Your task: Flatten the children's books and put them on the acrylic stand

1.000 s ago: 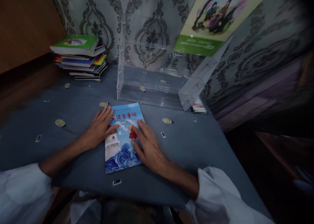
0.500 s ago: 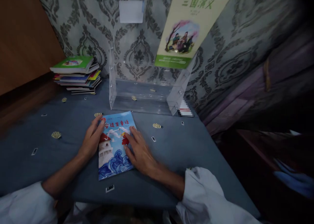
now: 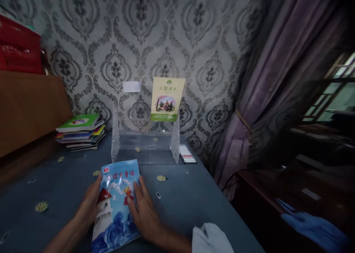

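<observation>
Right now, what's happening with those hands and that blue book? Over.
Left hand at left edge of blue book; right hand on its right side. Book closed, picture side showing. Transparent stand just beyond.

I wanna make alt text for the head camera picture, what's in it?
A left hand and a right hand touch either side of a blue storybook over a dark tabletop. Behind it, a clear rack holds a cream book at upper right, and a stack of books sits left, before patterned wallpaper.
</observation>
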A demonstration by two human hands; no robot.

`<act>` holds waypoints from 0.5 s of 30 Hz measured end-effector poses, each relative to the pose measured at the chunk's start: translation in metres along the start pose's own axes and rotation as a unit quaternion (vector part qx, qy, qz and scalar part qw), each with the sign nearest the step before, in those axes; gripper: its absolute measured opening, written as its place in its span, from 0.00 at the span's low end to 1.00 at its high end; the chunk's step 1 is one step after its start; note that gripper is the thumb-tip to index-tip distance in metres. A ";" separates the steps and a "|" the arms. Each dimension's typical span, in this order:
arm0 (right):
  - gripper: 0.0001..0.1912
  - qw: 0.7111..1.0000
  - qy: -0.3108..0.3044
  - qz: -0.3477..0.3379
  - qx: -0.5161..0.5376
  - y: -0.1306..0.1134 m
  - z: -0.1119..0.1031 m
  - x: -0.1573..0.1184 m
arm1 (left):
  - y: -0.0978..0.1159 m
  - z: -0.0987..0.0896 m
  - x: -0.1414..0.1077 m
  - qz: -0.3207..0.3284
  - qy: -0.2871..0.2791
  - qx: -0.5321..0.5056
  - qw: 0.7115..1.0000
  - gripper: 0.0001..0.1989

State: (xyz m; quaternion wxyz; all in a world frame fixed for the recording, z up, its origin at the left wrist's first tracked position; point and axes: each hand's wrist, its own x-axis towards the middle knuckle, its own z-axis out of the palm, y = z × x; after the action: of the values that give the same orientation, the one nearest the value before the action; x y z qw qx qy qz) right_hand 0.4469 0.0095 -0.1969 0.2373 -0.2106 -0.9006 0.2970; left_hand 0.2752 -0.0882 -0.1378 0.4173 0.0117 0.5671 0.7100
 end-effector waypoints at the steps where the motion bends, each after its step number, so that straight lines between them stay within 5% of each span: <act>1: 0.32 1.000 0.010 0.017 0.017 0.002 0.001 0.001 | 0.002 0.005 -0.003 -0.002 0.023 0.001 1.000 0.13; 9: 0.34 0.957 0.047 0.170 0.231 -0.018 -0.022 0.022 | 0.020 0.079 -0.039 0.053 -0.050 -0.035 0.997 0.19; 15: 0.31 0.958 0.158 0.041 0.237 -0.030 -0.066 0.042 | 0.038 0.112 -0.047 0.182 -0.178 -0.030 0.967 0.29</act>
State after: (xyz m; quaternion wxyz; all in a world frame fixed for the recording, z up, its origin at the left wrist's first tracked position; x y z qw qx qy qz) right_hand 0.4432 0.0377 -0.1177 0.4073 -0.2290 -0.7461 0.4744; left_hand 0.3386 -0.0278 -0.0455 0.3751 0.2286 0.4504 0.7773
